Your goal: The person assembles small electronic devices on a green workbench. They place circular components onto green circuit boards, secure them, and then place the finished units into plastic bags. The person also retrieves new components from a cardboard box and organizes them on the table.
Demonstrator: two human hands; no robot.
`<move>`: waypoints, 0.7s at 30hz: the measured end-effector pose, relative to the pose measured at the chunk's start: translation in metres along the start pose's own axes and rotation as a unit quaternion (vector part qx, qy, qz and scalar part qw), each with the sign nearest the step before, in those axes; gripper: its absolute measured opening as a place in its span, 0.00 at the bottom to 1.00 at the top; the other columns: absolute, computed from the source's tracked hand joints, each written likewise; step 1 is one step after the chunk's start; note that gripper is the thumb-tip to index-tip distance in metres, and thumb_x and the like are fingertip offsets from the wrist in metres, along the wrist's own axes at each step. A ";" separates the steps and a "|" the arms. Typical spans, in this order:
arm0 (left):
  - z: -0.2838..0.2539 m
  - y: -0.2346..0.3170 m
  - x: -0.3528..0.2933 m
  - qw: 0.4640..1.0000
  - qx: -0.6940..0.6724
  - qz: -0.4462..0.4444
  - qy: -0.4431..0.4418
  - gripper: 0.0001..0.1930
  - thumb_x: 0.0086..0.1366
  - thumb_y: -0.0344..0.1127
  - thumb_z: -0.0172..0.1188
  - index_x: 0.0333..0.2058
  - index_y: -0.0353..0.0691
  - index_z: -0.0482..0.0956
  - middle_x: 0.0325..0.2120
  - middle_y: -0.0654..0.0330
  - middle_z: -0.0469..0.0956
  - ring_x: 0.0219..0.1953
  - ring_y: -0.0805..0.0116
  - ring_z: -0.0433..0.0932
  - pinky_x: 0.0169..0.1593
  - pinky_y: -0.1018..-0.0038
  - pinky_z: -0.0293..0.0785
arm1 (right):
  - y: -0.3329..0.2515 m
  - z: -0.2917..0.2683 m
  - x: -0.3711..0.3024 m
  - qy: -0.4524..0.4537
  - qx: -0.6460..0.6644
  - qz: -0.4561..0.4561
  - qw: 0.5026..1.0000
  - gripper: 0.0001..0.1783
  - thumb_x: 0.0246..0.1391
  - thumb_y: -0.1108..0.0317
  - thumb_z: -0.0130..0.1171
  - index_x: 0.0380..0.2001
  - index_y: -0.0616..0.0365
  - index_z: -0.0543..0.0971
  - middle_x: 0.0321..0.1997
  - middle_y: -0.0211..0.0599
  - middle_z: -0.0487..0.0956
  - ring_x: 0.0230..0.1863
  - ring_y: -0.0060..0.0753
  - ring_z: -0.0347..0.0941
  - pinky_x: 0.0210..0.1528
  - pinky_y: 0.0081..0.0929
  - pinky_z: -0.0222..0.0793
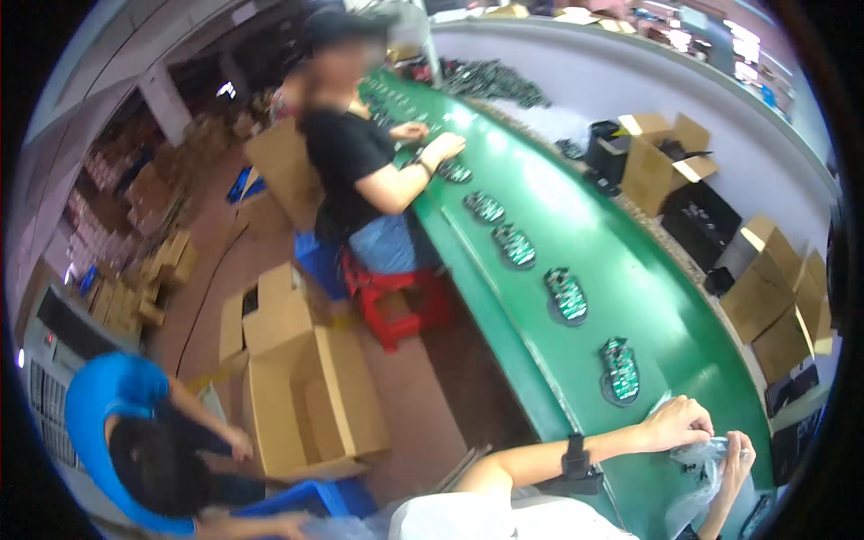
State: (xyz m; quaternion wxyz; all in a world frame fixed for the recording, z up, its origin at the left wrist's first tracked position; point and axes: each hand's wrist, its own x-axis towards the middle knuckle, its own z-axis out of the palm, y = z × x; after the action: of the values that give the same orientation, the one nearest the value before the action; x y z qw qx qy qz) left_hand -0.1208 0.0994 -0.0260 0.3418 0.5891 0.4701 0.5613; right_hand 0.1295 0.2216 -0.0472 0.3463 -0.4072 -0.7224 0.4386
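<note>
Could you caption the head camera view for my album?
Left hand and right hand hold a translucent plastic bag over a long green worktop, near a row of circuit boards.

The left forearm (531,461) runs from a bent left elbow (481,475) near the bottom centre of the frame, rightward and slightly upward. The left hand (677,423), at the lower right, has its back turned up and its fingers curled down to the right in a pinch. The right forearm (715,520) shows only briefly, rising steeply from the bottom edge. The right hand (738,463) stands upright just beside the left, its fingers bent toward it, likewise closed in a grip. Both hands are bare.
</note>
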 end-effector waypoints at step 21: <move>0.002 0.017 0.003 0.948 0.272 0.144 0.084 0.05 0.57 0.33 0.65 0.31 0.43 0.79 0.30 0.65 0.75 0.37 0.64 0.73 0.34 0.71 0.78 | -0.065 0.022 -0.034 0.016 -0.272 -0.112 0.956 0.15 0.49 0.74 0.63 0.42 0.62 0.83 0.25 0.41 0.81 0.24 0.35 0.74 0.37 0.29 0.66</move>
State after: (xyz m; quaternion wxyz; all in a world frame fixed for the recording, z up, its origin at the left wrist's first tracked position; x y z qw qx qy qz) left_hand -0.1165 0.0974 -0.0096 0.0439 0.6718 0.5423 0.5027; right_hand 0.1069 0.1657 -0.0007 0.2807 -0.4101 -0.8495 0.1770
